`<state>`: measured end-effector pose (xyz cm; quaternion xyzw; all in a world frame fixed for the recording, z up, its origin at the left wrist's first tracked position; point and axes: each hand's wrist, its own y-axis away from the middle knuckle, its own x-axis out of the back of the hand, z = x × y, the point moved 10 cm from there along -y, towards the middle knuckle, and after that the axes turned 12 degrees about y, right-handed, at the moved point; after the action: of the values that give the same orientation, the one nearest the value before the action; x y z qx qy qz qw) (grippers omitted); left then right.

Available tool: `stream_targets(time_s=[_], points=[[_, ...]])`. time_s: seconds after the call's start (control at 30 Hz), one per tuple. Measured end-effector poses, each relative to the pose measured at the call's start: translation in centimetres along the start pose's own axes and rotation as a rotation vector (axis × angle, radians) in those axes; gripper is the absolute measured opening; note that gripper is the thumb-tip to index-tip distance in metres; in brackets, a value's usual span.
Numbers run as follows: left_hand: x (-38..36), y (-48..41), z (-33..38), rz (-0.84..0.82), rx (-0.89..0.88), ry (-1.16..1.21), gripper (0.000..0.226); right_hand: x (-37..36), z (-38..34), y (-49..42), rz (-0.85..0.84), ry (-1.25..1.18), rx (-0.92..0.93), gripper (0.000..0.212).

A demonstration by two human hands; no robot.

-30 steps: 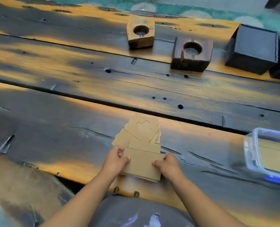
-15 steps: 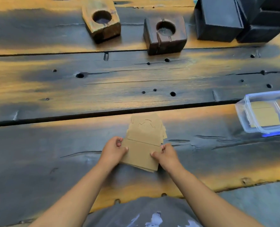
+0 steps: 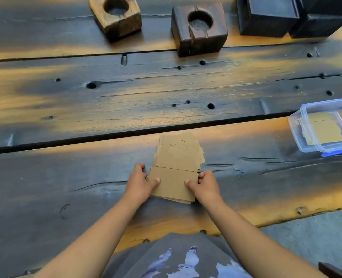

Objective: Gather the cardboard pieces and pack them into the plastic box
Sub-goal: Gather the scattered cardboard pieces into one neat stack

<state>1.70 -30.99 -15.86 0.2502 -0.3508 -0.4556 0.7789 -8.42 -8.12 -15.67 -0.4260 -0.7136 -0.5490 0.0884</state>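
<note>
Cardboard pieces (image 3: 176,169) lie in loose stack flat on dark wooden surface (image 3: 66,177), near its front edge. Left hand (image 3: 141,181) and right hand (image 3: 205,184) flank near part of stack, thumbs on top sheet, fingers curled against side edges: grasping stack from both sides, likely to square uneven sheets before lift. Far sheets fanned, edges not aligned. Plastic box (image 3: 295,135) sits open, well apart at right, some cardboard already inside; probably kept within reach for transfer. Wooden blocks (image 3: 199,27) at far side, uninvolved.
</note>
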Motion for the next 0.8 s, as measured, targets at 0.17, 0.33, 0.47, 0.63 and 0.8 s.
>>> stream_targets(time_s=[0.17, 0.33, 0.47, 0.63, 0.8], points=[[-0.8, 0.7, -0.4, -0.020, 0.016, -0.031, 0.041, -0.7, 0.7, 0.5, -0.068, -0.081, -0.016, 0.028], [-0.8, 1.6, -0.1, 0.008, -0.041, -0.023, 0.030, -0.2, 0.6, 1.0, -0.084, -0.023, 0.057, 0.030], [-0.6, 1.7, 1.1, 0.022, -0.091, 0.031, 0.028, 1.2, -0.1, 0.7, -0.062, -0.017, 0.088, 0.031], [-0.2, 0.6, 3.4, 0.034, -0.136, 0.065, 0.034, 3.2, -2.1, -0.7, -0.013, -0.010, 0.154, 0.031], [-0.7, -1.8, 5.1, 0.018, -0.112, 0.014, 0.036, 4.0, -3.6, -2.8, -0.003, 0.025, 0.151, 0.033]])
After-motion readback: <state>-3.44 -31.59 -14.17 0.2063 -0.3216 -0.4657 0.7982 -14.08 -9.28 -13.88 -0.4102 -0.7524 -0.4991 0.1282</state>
